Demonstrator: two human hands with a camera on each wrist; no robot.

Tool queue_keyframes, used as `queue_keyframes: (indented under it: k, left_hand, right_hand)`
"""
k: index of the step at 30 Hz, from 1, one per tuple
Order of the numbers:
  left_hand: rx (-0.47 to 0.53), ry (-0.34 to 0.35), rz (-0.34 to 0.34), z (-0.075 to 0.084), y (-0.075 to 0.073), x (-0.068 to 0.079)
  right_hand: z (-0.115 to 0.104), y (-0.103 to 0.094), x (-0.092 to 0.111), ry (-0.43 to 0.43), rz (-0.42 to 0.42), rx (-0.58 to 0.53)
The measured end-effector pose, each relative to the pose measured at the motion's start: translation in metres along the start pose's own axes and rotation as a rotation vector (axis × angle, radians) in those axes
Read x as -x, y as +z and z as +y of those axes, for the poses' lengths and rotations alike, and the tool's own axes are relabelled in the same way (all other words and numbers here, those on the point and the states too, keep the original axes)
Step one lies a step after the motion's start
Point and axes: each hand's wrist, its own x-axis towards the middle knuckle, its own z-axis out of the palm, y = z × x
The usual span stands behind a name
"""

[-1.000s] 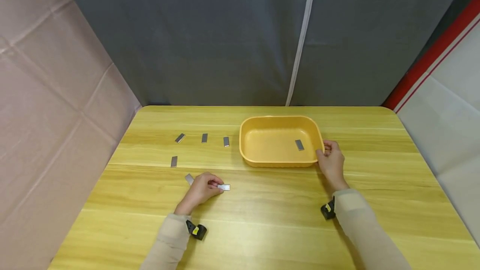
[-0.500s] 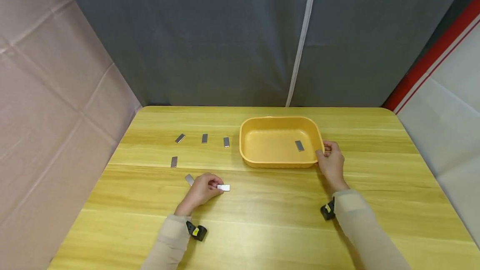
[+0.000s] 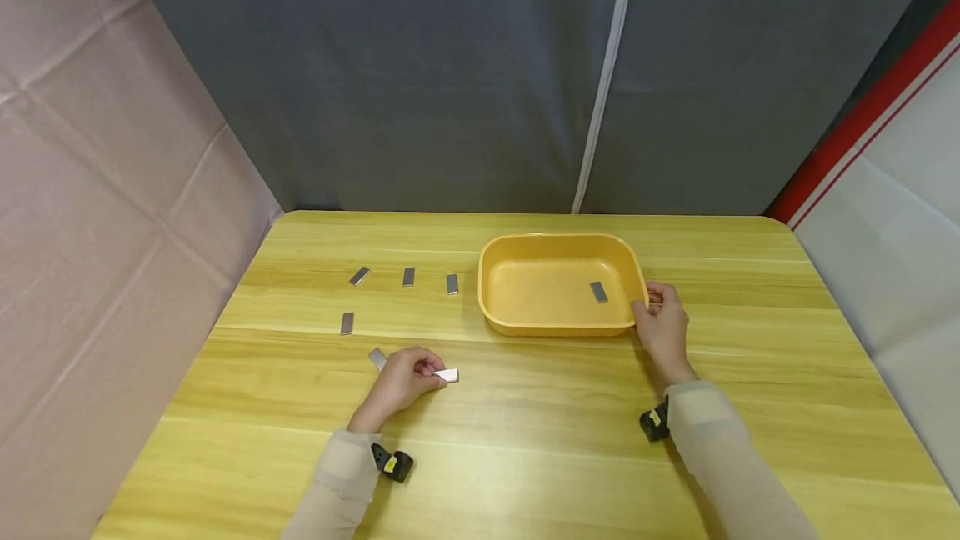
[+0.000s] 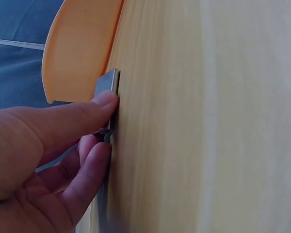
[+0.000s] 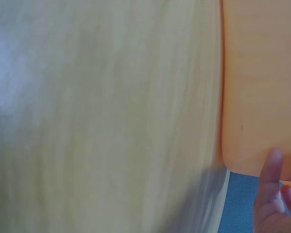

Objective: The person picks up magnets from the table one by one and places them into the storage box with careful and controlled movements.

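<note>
My left hand (image 3: 405, 377) pinches a small flat silver-grey rectangular piece (image 3: 448, 375) between thumb and fingers, left of centre on the table. In the left wrist view the thumb presses on the near face of this piece (image 4: 106, 81), and its far end juts out past the thumb, close over the wood. A similar piece (image 3: 377, 357) lies beside the left hand, partly hidden by it. My right hand (image 3: 664, 330) grips the right side of a yellow plastic tray (image 3: 558, 329), thumb at the rim. Inside the tray lies one grey piece (image 3: 598, 292).
Several matching pieces lie on the wooden table (image 3: 540, 432): one near the tray's left end (image 3: 452, 284), two further left, and one piece (image 3: 347, 323) nearer the left hand. A dark grey curtain (image 3: 412, 90) hangs behind the table's far edge.
The piece in my left hand has tilted slightly, its right end now a little higher, and its upper face catches the light differently. My right hand and the tray have stayed put.
</note>
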Motion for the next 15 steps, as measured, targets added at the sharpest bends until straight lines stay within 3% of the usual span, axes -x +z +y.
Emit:
queue_keyframes:
  k: [15]
  left_hand:
    - [-0.057, 0.065, -0.028, 0.0067, -0.0004, 0.0030]
  right_hand:
    - [0.0022, 0.0007, -0.0008, 0.005, 0.002, -0.014]
